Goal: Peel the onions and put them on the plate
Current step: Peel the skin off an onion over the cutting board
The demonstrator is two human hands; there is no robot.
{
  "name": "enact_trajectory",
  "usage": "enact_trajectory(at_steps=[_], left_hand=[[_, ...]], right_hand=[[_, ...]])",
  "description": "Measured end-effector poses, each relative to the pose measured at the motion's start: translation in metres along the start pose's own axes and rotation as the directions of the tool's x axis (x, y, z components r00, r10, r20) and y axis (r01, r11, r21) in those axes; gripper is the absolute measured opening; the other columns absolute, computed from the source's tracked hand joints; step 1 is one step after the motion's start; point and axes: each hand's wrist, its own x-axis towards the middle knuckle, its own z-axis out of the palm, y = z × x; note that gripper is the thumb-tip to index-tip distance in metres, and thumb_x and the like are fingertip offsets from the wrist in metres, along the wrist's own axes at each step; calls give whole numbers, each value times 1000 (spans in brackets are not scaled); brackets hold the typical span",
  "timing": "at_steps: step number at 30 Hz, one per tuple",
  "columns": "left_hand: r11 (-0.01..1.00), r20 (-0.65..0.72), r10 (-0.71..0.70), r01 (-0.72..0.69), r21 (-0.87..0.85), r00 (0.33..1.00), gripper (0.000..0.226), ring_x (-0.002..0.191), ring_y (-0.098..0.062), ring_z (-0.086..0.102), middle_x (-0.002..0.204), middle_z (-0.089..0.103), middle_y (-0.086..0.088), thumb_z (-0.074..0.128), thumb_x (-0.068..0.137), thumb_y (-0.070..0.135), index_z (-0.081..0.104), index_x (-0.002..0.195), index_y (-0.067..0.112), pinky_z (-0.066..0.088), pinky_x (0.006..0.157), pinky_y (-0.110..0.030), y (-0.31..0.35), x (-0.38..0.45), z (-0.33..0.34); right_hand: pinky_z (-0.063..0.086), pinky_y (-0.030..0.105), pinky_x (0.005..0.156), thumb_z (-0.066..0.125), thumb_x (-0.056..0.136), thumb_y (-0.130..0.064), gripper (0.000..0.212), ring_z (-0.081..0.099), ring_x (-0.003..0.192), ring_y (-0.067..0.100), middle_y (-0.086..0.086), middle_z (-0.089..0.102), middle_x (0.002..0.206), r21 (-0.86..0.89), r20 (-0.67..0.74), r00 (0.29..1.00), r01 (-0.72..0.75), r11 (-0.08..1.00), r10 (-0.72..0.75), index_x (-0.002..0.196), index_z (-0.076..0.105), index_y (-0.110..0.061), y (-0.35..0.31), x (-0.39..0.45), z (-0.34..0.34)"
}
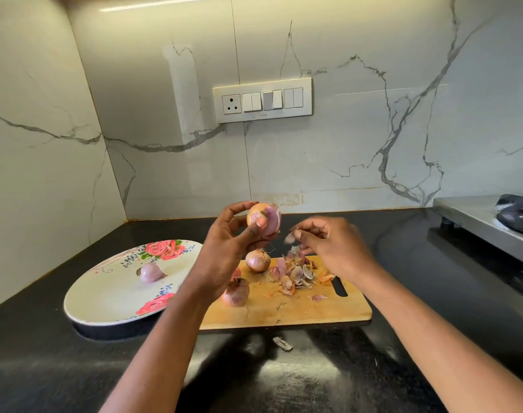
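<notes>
Half-peeled onion (264, 219) held up at frame centre, over a wooden cutting board (287, 305).
The left hand (224, 251) grips it, thumb across its front; the right hand (331, 245) pinches a skin scrap (290, 235). Two unpeeled onions (257, 260) and a peel pile (294, 274) lie on the board; one peeled onion (150, 272) sits on the floral plate (111, 302), lower left, on black countertop (45, 353) under marble walls (343, 150).
</notes>
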Motion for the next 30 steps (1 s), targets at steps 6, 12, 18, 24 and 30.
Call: enact_trajectory(at_steps=[6, 12, 18, 24, 30], left_hand=[[982, -27, -3, 8, 186, 1000, 54, 107, -20, 72, 123, 70, -5, 72, 80, 39, 59, 129, 21, 59, 82, -29, -4, 0, 1], [961, -44, 8, 5, 275, 999, 49, 104, -11, 72, 112, 75, 1, 75, 83, 36, 59, 127, 22, 57, 85, -23, -9, -1, 7], [939, -33, 31, -18, 345, 999, 58, 92, -8, 73, 107, 73, -1, 84, 71, 34, 56, 121, 22, 57, 74, -19, -6, -2, 11], [902, 25, 83, -86, 423, 996, 57, 100, -8, 71, 114, 72, 3, 86, 71, 31, 60, 122, 24, 60, 84, -25, -5, -1, 5], [877, 74, 102, -124, 465, 992, 56, 102, -4, 69, 115, 71, 8, 84, 72, 31, 61, 122, 22, 56, 81, -17, -4, -2, 5]], right_hand=[[60, 30, 80, 55, 102, -38, 26, 74, 79, 6, -10, 75, 94, -72, -1, 1000, 3, 997, -3, 116, 73, -24, -4, -2, 3], [63, 30, 74, 56, 102, -34, 28, 76, 78, 10, -4, 77, 96, 129, 13, 1000, 25, 991, -27, 121, 72, -21, -13, -8, 13], [55, 12, 64, 55, 104, -23, 23, 73, 76, 0, -5, 77, 97, 26, -84, 990, 114, 993, -111, 117, 74, -19, -13, -9, 12], [50, 4, 70, 63, 99, -28, 25, 68, 91, -11, -10, 75, 106, -34, -7, 985, 171, 985, -171, 122, 73, -21, -14, -9, 2], [61, 21, 76, 74, 92, -24, 28, 73, 83, 0, -9, 77, 101, -55, -17, 983, 181, 982, -182, 120, 74, -22, -12, -8, 2]])
